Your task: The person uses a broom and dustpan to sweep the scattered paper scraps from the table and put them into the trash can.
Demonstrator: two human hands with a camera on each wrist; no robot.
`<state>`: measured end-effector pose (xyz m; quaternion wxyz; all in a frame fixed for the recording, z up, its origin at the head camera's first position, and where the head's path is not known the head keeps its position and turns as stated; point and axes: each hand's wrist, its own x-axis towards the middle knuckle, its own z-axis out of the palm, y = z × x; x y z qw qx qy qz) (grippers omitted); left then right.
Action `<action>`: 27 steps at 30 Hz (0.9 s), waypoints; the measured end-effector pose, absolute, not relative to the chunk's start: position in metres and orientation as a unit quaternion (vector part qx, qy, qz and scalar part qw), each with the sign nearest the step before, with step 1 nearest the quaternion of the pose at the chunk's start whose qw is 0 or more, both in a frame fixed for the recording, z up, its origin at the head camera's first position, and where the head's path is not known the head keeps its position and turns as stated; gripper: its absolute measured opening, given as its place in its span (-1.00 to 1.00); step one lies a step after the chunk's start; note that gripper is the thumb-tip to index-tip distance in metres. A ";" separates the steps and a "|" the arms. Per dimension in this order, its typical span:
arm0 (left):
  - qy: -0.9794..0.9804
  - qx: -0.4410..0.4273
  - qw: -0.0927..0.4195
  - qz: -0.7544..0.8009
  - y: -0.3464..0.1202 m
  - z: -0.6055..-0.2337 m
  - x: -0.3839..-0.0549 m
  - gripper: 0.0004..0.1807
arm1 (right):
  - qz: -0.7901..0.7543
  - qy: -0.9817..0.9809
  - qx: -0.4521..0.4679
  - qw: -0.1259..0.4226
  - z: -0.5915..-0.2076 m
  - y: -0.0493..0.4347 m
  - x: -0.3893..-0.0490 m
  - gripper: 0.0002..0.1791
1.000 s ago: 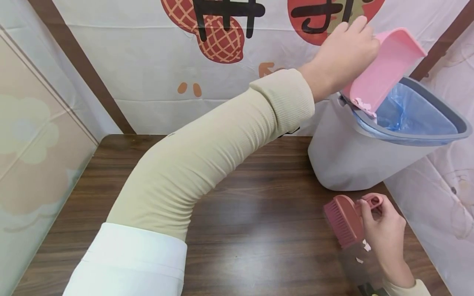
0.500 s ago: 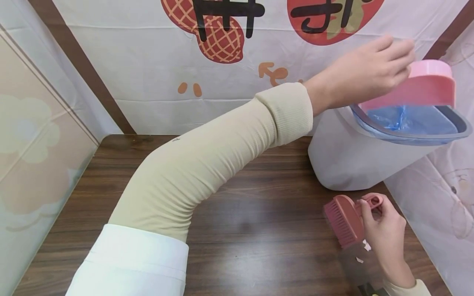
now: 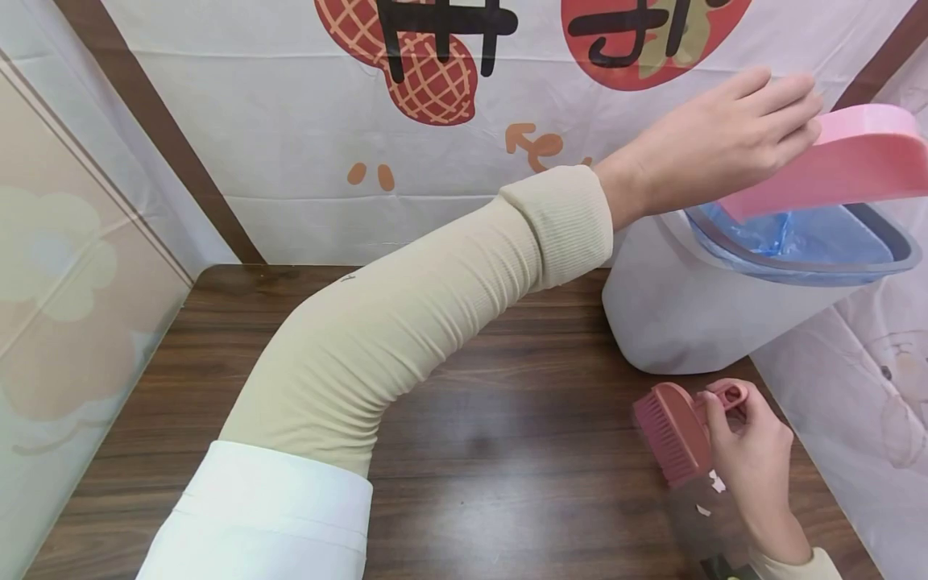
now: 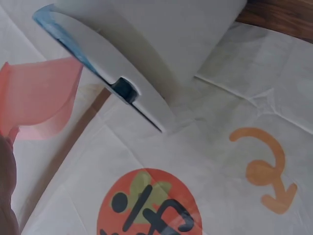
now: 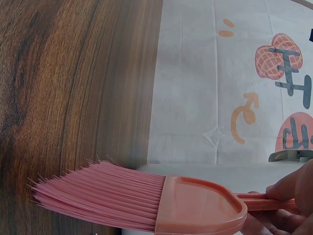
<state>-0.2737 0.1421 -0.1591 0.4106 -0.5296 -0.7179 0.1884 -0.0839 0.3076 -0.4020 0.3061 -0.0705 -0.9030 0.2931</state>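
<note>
The left hand [image 3: 732, 149] grips the dustpan [image 3: 844, 173] over the bin [image 3: 689, 306] — a rim knock could topple it — while the right hand [image 3: 757, 459] pinches the brush [image 3: 685, 431], whose dragging could scatter scraps [image 3: 717, 482] on the worktop [image 3: 471, 451].

Bin [image 3: 670, 302]: upright on the far right of the bench [image 3: 500, 459], grey-white, its open top lined by a blue bag [image 3: 834, 239] under a grey rim.
Dustpan [image 3: 863, 167]: pale pink with a raised curved wall, held tilted over the bin; I can't tell whether it touches the rim.
Brush [image 3: 677, 435]: dusty red, held by its looped handle, near of the bin, pink bristles pointing left.
Scraps [image 3: 717, 482]: I make out two, small and pale, near the brush.
</note>
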 end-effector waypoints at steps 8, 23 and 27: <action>-0.722 -0.495 0.456 0.158 0.138 -0.156 -0.282 -0.29 | 0.291 -0.902 -0.066 0.312 -0.403 0.308 -0.084 -0.88; -0.785 -0.453 0.410 0.098 0.123 -0.151 -0.285 -0.27 | 0.294 -0.905 -0.069 0.299 -0.403 0.308 -0.084 -0.88; -0.811 -0.440 0.375 0.089 0.121 -0.150 -0.284 -0.44 | 0.295 -0.904 -0.068 0.301 -0.403 0.308 -0.084 -0.88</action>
